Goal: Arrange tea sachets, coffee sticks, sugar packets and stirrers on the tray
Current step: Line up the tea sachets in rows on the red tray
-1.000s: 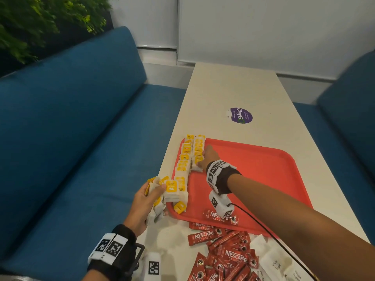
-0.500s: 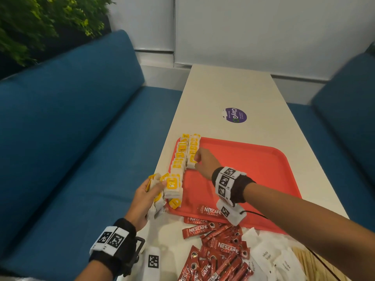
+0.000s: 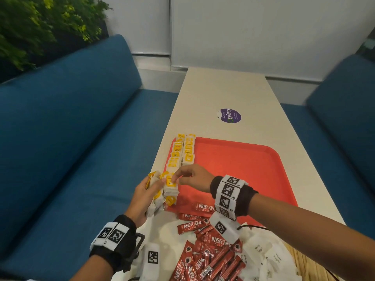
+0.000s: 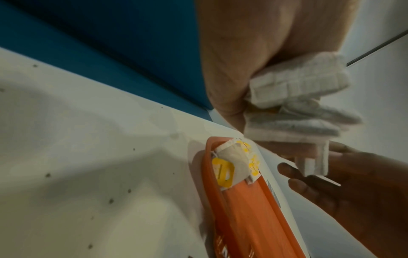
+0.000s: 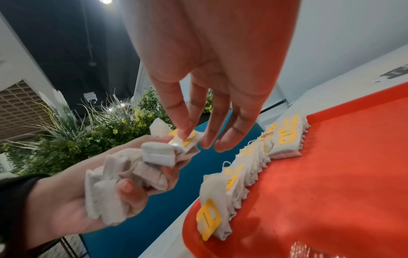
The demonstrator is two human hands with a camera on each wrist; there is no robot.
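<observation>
A red tray (image 3: 243, 165) lies on the white table, with two rows of yellow-tagged tea sachets (image 3: 180, 155) along its left edge. My left hand (image 3: 156, 187) hovers at the tray's near left corner and grips a bunch of tea sachets (image 3: 157, 201). Over that bunch my right hand (image 3: 175, 178) pinches the yellow tag of the top sachet (image 5: 183, 137) between thumb and forefinger. In the right wrist view the left hand (image 5: 66, 200) wraps the bunch (image 5: 123, 171), and the rows (image 5: 243, 165) stand on the tray (image 5: 320, 174). The left wrist view shows the bunch (image 4: 298, 83) from below.
Red coffee sticks (image 3: 213, 250) lie heaped on the table near me, one or two overlapping the tray's near rim. White sugar packets (image 3: 263, 254) and wooden stirrers (image 3: 304, 260) lie to their right. Blue sofas flank the table; a purple sticker (image 3: 230, 116) lies beyond the tray.
My right hand has left the far rows of sachets on the tray and come back toward me to the bunch in my left hand, where it now pinches the top sachet's tag.
</observation>
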